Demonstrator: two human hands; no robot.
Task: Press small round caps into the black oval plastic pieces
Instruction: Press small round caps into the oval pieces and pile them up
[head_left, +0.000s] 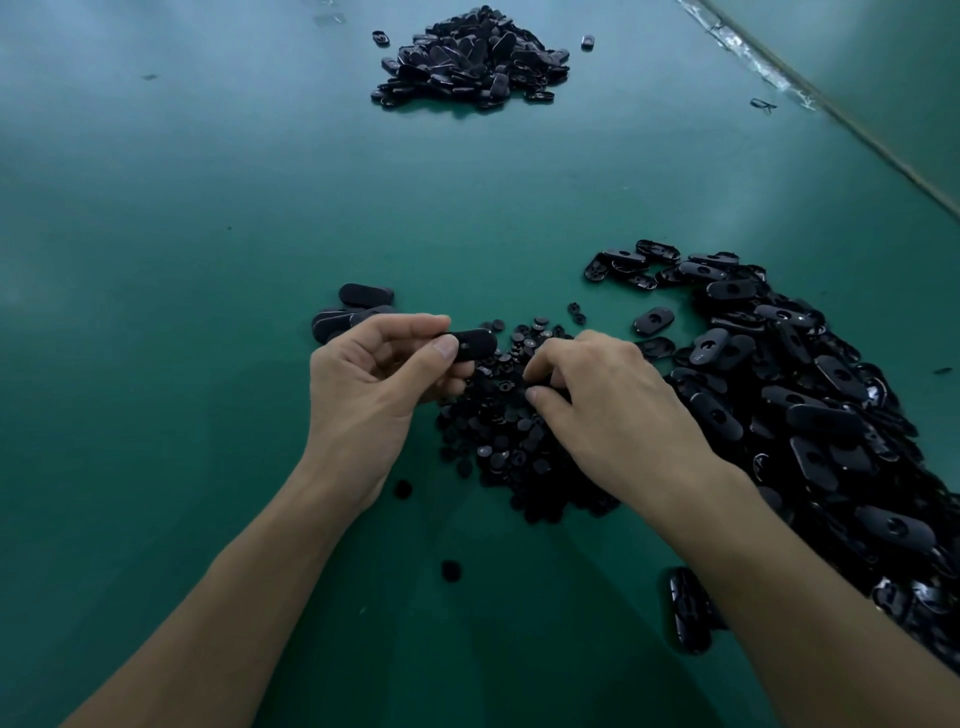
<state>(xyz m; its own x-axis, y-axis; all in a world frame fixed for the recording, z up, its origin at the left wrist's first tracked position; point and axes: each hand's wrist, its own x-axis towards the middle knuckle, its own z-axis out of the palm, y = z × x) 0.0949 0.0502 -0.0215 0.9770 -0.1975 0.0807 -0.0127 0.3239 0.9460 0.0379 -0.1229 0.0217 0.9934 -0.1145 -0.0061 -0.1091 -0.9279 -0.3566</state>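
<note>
Left hand (374, 379) pinches one black oval piece (470, 344) by its near end, thumb on top and fingers beneath. The piece is held clear of the table (208, 260), just above the caps (498, 441), with what looks like a small hole on its upper face.

Head view, the only view: right hand (613, 410) rests knuckles-up on the heap of caps, fingers curled into it. Whether a cap is caught between them cannot be told. More oval pieces lie in a large pile (810, 415) to the right. A small stack (353, 312) sits just behind the left hand, and a far heap (472, 57) lies well apart.

Assessment: the parts look light, stiff and glossy, so probably slippery. Hold the oval by its long edges, leaving the hole free, and take a cap by its rim.
</note>
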